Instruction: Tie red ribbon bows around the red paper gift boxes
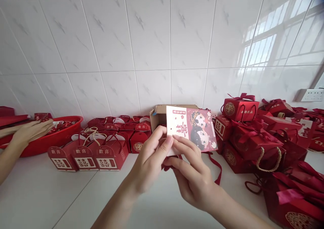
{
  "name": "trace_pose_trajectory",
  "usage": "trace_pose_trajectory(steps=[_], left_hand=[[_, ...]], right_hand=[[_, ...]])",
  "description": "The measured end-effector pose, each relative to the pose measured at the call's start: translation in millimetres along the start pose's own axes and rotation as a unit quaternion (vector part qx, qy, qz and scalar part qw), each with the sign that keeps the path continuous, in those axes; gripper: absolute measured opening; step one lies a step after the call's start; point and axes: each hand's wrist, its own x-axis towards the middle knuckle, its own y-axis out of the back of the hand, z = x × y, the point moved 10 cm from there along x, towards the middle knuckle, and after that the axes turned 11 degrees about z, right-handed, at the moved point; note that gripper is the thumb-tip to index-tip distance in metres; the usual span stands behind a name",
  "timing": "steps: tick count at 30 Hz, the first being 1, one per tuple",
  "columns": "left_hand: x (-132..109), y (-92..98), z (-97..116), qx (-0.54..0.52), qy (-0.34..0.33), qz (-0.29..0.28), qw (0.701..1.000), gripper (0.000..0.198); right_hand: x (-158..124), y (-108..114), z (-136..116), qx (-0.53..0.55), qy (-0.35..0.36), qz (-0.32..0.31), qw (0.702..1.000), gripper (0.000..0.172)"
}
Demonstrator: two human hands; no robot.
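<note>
My left hand [149,161] and my right hand [192,175] meet at the middle of the view, both pinching the lower left edge of a printed card [192,127]. The card is white and red, with a cartoon couple and a red double-happiness sign. A dark red ribbon [215,164] hangs from under my hands toward the counter. The fingers of both hands are closed on the card.
Another person's hand [30,131] reaches into a red basin [50,139] at the left. Red gift boxes [101,151] stand in rows along the tiled wall; more boxes with ribbons [265,141] pile up at the right. A cardboard box [158,116] sits behind the card.
</note>
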Motion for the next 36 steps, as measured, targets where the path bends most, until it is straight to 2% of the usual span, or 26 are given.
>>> trace_pose_trajectory(steps=[3, 7, 11, 14, 17, 20, 24, 28, 36], left_hand=[[1.7, 4.3, 4.5, 0.016, -0.033, 0.036, 0.999, 0.017], [0.8, 5.3, 7.2, 0.032, -0.056, 0.046, 0.997, 0.012], [2.3, 25.6, 8.0, 0.035, -0.075, 0.119, 0.989, 0.011], [-0.6, 36.9, 14.4, 0.057, -0.103, 0.169, 0.979, 0.011], [-10.4, 33.6, 36.2, 0.161, -0.191, 0.194, 0.949, 0.01], [-21.3, 22.4, 53.8, 0.231, -0.275, 0.194, 0.913, 0.01], [-30.1, 11.6, 63.8, 0.252, -0.347, 0.175, 0.887, 0.014], [-34.9, 2.1, 69.0, 0.258, -0.387, 0.143, 0.874, 0.021], [-43.6, -4.5, 75.4, 0.282, -0.433, 0.135, 0.845, 0.026]], right_hand=[[1.4, 1.5, 0.7, 0.007, -0.004, -0.005, 1.0, 0.032], [7.4, 5.0, -1.6, 0.03, -0.033, -0.04, 0.998, 0.031], [17.3, 12.1, -2.6, 0.088, -0.083, -0.084, 0.989, 0.024], [24.7, 28.9, 4.5, 0.114, -0.119, -0.042, 0.986, 0.026], [27.6, 44.2, 7.9, 0.075, -0.096, 0.016, 0.992, 0.035], [26.2, 51.2, 11.3, 0.005, -0.075, 0.053, 0.996, 0.034], [24.3, 59.1, 14.3, -0.089, -0.069, 0.095, 0.989, 0.028], [23.8, 57.6, 15.5, -0.085, -0.068, 0.093, 0.99, 0.029], [25.5, 58.5, 13.5, -0.072, -0.052, 0.097, 0.991, 0.031]])
